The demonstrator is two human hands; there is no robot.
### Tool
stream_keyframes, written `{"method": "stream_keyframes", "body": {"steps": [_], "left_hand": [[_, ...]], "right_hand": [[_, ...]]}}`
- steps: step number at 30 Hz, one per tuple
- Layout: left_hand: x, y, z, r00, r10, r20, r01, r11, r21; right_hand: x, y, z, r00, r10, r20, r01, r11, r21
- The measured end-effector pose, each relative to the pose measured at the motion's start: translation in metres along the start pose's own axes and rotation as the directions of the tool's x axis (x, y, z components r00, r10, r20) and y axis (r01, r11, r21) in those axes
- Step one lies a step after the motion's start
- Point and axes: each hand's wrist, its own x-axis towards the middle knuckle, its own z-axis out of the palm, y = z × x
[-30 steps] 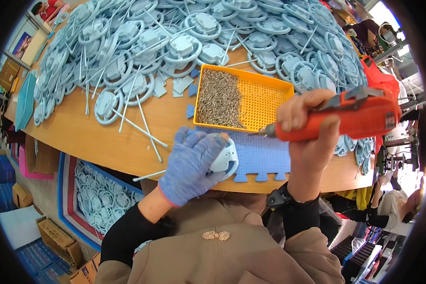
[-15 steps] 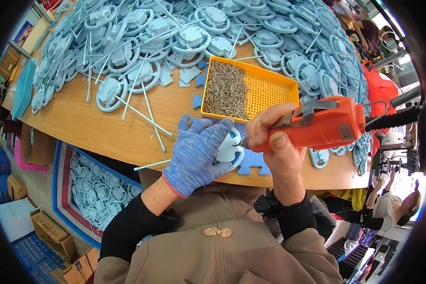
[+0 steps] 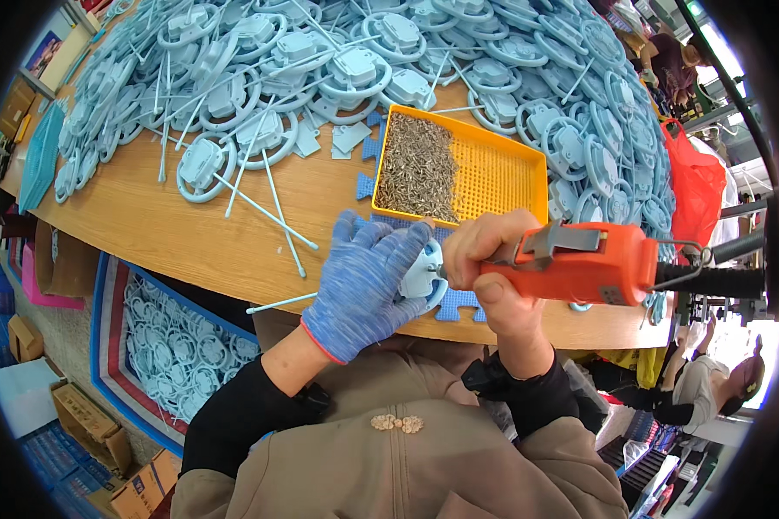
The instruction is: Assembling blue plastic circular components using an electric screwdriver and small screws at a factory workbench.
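Observation:
My left hand [image 3: 363, 285], in a blue knitted glove, grips a light blue round plastic part [image 3: 422, 277] at the table's near edge. A thin light blue rod [image 3: 277, 304] sticks out to the left from under the glove. My bare right hand [image 3: 493, 268] is wrapped round an orange power screwdriver [image 3: 589, 264], held nearly level. Its tip meets the right side of the part, though my fingers mostly hide the contact. Just beyond both hands lies a yellow tray [image 3: 502, 147] with a heap of small screws [image 3: 414, 164] in its left half.
A large pile of light blue ring-shaped parts [image 3: 355, 69] covers the far table. Blue foam mat pieces [image 3: 452, 307] lie beneath the work. Left below stands a striped bag [image 3: 112, 346] full of similar parts. A red plastic bag [image 3: 697, 173] hangs at right; other people are beyond.
The screwdriver's rear end has swung down and toward me, making it more level. My right hand has shifted slightly with it. My left hand still grips the part, almost unmoved.

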Motion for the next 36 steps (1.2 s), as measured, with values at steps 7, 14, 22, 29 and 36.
{"method": "stream_keyframes", "body": {"steps": [7, 14, 22, 29, 36], "left_hand": [[-0.03, 0.013, -0.03, 0.997, 0.054, -0.053, -0.055, 0.998, -0.022], [-0.195, -0.033, -0.12, 0.858, -0.488, 0.16, 0.497, 0.868, -0.016], [-0.348, -0.115, -0.104, 0.447, -0.889, 0.104, 0.831, 0.455, 0.32], [-0.296, -0.096, -0.106, 0.658, -0.753, -0.021, 0.744, 0.646, 0.174], [-0.091, -0.021, -0.095, 0.988, -0.07, -0.138, 0.077, 0.996, 0.046]], "right_hand": [[-0.001, -0.017, -0.01, 0.997, 0.03, -0.067, -0.011, 0.966, 0.26], [-0.007, -0.028, -0.022, 0.989, -0.012, -0.148, 0.05, 0.966, 0.255], [0.008, -0.016, 0.037, 0.999, -0.003, 0.043, -0.012, 0.939, 0.345], [0.003, -0.025, 0.04, 1.0, 0.014, 0.007, -0.015, 0.952, 0.306], [0.008, -0.033, 0.027, 0.995, -0.014, -0.098, 0.047, 0.937, 0.346]]}}
